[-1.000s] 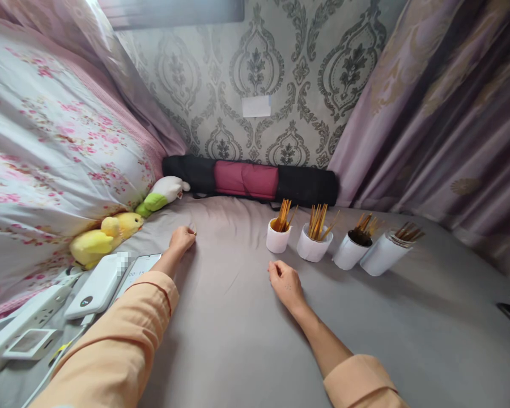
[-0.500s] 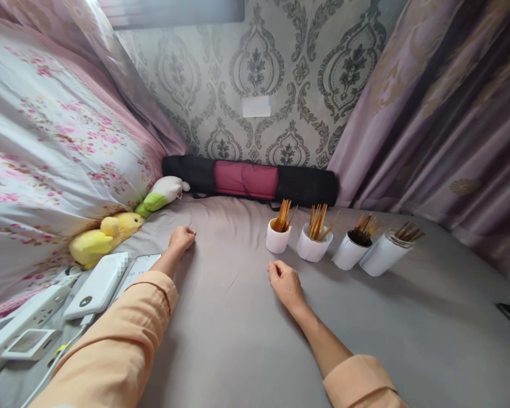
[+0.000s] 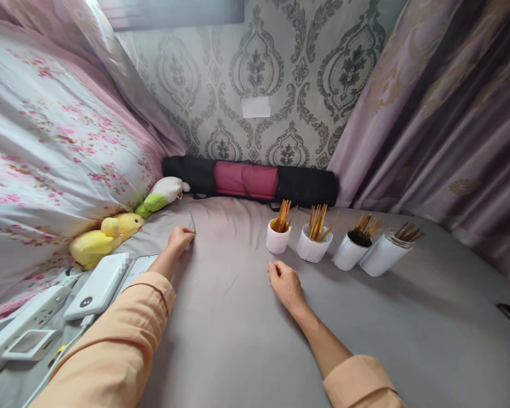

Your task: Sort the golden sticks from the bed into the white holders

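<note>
My left hand (image 3: 182, 240) reaches out over the grey sheet (image 3: 221, 340), fingers pinched on a thin stick (image 3: 192, 221) that points up and away. My right hand (image 3: 285, 286) rests on the sheet with its fingers curled in, and nothing shows in them. Just beyond it stands a small white cup (image 3: 277, 242) of orange-brown sticks (image 3: 284, 212). To its right is a wider white cup (image 3: 314, 250) with more sticks (image 3: 317, 218). Farther right, a white cylinder (image 3: 346, 253) and a larger one (image 3: 380, 258) lean at a slant, also holding sticks.
A power bank (image 3: 97, 289), a phone (image 3: 138, 269), a power strip (image 3: 34, 317) and a charger (image 3: 30, 344) lie on the left. Two plush toys, yellow (image 3: 97, 241) and white-green (image 3: 164, 192), sit behind. A black-and-maroon roll (image 3: 246, 180) lies along the wall.
The thin stick now stands out above my left fingertips, and my left hand and forearm have shifted slightly left. My right hand and the cups have stayed put.
</note>
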Demonstrator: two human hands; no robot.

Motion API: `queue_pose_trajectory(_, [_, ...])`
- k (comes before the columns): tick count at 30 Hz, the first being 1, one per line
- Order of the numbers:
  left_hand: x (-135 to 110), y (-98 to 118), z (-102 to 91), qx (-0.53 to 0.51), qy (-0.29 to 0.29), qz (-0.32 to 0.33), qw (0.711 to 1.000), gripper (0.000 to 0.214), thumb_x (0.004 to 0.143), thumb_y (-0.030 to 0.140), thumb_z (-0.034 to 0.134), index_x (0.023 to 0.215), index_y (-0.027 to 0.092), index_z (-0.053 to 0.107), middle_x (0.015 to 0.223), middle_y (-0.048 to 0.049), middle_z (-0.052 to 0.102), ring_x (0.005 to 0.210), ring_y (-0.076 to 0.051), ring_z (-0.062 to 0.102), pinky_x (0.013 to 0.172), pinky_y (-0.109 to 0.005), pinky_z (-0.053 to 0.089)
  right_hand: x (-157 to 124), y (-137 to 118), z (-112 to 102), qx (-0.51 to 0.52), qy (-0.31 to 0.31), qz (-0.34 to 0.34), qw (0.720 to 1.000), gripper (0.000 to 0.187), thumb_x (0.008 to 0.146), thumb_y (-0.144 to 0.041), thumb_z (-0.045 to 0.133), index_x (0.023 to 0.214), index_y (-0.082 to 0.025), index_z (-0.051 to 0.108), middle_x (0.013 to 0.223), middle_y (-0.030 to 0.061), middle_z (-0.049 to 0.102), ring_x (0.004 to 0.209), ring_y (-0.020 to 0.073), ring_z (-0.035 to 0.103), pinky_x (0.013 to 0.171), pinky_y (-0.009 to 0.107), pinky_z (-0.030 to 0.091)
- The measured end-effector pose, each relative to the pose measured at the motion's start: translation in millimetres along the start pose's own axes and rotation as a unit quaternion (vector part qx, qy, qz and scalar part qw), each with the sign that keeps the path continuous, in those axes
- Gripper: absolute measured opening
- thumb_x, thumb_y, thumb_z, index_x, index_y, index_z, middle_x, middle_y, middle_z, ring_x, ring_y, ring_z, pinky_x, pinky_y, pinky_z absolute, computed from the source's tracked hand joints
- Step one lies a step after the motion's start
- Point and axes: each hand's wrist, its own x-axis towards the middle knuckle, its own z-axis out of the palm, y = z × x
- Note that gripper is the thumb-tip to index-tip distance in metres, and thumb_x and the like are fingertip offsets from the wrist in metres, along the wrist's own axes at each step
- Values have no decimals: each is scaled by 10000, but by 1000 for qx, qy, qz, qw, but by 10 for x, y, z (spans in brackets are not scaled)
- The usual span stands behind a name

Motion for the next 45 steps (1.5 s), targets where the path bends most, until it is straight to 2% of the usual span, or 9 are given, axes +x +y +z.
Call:
queue_pose_trajectory(8, [0, 24, 20, -182, -23, -56, 982, 85, 640, 142, 557, 721, 127, 536, 610, -52, 594, 553, -128, 580, 459, -202, 440, 3, 13, 12, -8, -2, -1, 1000, 367, 837, -430, 337, 688, -201, 582, 557, 4, 579, 507, 112, 475, 500, 202, 297])
queue_pose_trajectory(15, [-105, 56, -3, -336, -51, -85, 937, 103, 666, 50, 548, 731, 113, 498, 644, -64, 615, 582, -122, 609, 556, -228, 509, 10, 21, 18, -8, -4, -6, 1000, 377, 840, -435, 329, 679, -201, 577, 555, 4, 570, 505, 109, 462, 496, 200, 291])
queue_pose_trajectory(22, [-180, 74, 59, -445, -61, -89, 889, 159, 685, -15, 521, 814, 79, 513, 661, -70, 613, 591, -128, 617, 587, -239, 525, 9, 21, 23, -8, 0, -10, 1000, 364, 839, -427, 344, 675, -196, 574, 556, 5, 573, 510, 107, 464, 501, 200, 291])
queue_pose_trajectory(32, [-382, 154, 122, -537, -91, -100, 833, 163, 681, -72, 507, 765, 51, 571, 653, -83, 613, 588, -115, 608, 555, -194, 520, 9, 17, 16, -7, -6, -3, 1000, 369, 835, -429, 342, 683, -200, 588, 567, 14, 579, 515, 115, 469, 503, 208, 294])
queue_pose_trajectory(45, [-756, 199, 220, -587, -131, -50, 798, 150, 719, -2, 529, 829, 51, 615, 701, -84, 639, 593, -95, 606, 566, -179, 512, 5, 9, 10, -1, 0, -12, 1000, 401, 830, -450, 341, 689, -189, 611, 576, 34, 598, 516, 121, 480, 499, 208, 305])
